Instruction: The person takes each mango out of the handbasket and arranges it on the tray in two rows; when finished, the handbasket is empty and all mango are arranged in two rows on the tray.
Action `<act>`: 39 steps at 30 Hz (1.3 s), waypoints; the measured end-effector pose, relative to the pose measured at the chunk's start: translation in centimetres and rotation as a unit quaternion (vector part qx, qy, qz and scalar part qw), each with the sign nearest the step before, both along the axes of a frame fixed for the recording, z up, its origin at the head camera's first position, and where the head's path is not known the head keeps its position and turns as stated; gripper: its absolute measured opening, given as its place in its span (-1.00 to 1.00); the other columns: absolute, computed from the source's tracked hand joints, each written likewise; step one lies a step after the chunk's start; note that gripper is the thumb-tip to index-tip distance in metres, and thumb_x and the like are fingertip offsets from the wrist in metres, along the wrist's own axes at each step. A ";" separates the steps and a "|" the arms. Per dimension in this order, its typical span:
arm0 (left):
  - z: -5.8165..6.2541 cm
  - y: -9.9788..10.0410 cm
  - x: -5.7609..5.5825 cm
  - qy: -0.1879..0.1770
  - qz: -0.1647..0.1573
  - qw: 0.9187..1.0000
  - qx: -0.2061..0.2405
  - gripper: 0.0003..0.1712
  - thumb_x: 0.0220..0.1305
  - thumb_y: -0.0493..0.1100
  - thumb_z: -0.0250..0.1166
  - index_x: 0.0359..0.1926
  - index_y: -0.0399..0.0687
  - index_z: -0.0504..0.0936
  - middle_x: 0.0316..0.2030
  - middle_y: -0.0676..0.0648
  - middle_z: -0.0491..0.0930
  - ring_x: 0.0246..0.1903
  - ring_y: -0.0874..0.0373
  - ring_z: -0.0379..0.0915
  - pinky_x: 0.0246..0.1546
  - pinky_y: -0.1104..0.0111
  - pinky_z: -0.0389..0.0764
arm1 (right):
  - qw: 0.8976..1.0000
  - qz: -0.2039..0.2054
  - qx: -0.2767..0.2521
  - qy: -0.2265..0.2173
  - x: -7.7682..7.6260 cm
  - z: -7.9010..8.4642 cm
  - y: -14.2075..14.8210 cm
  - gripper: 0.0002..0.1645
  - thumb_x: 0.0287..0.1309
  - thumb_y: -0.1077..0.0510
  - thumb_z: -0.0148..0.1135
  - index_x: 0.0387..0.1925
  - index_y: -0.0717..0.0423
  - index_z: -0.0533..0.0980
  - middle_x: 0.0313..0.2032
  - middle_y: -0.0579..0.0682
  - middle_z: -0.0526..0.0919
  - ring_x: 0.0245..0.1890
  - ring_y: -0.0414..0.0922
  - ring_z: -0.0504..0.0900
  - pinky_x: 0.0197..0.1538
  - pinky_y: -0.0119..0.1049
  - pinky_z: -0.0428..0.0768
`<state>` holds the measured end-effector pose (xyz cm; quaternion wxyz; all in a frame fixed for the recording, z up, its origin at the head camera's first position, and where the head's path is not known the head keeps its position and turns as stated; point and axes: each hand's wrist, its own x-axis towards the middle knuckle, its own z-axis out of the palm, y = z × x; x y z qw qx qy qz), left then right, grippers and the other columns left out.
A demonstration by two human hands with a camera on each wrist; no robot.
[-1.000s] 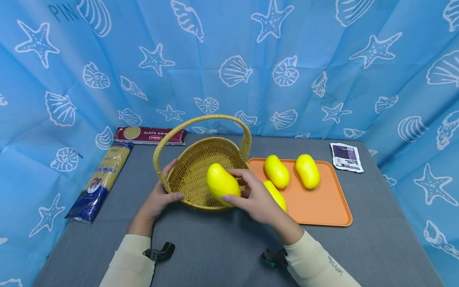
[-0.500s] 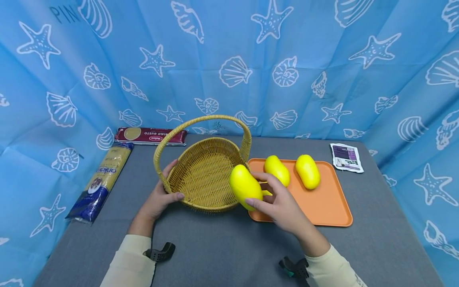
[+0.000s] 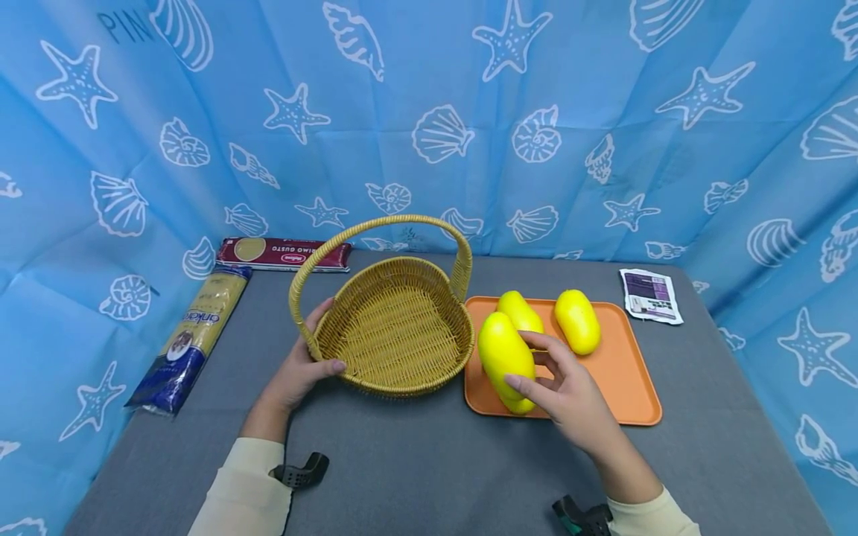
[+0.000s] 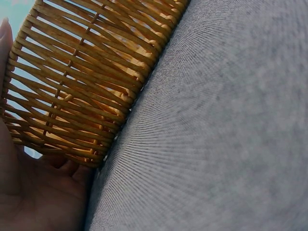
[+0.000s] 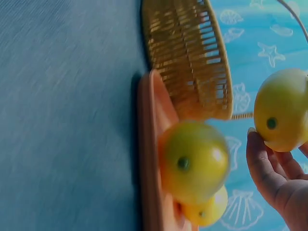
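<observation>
My left hand (image 3: 302, 372) grips the left rim of a round wicker basket (image 3: 395, 327), thumb over the edge and fingers behind it. Bare weave shows across the basket's bottom, and a tall handle arches over it. In my right hand (image 3: 563, 387) is a yellow mango (image 3: 504, 353), pinched between thumb and fingers above the left part of an orange tray (image 3: 623, 380). The right wrist view shows this held mango (image 5: 281, 110) raised over the tray. Beneath it a second mango (image 5: 192, 161) lies on the tray, mostly hidden in the head view. Two more mangoes sit farther back, one at right (image 3: 578, 321).
A blue and gold pasta packet (image 3: 188, 339) lies at the left, with a dark red packet (image 3: 281, 254) behind the basket. At the back right is a white and purple sachet (image 3: 650, 295). A blue shell-patterned curtain (image 3: 402, 112) encloses the grey table (image 3: 402, 476).
My right hand has carried the mango from over the basket rightward to above the tray. My left hand and the basket have stayed in place.
</observation>
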<state>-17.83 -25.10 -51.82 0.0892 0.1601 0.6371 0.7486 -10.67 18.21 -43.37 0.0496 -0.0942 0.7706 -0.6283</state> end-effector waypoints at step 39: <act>-0.1 -0.1 0.0 0.000 0.002 1.000 -0.003 0.25 0.31 -0.55 0.36 0.80 0.10 -0.12 0.70 -0.24 -0.02 0.59 -0.34 -0.01 0.38 0.28 0.40 | 0.961 -0.097 0.226 -0.129 -0.4 -3.7 8.7 0.04 0.48 -0.28 0.37 0.61 0.33 0.24 0.43 0.42 0.38 0.26 0.29 0.56 -0.04 -0.41 0.59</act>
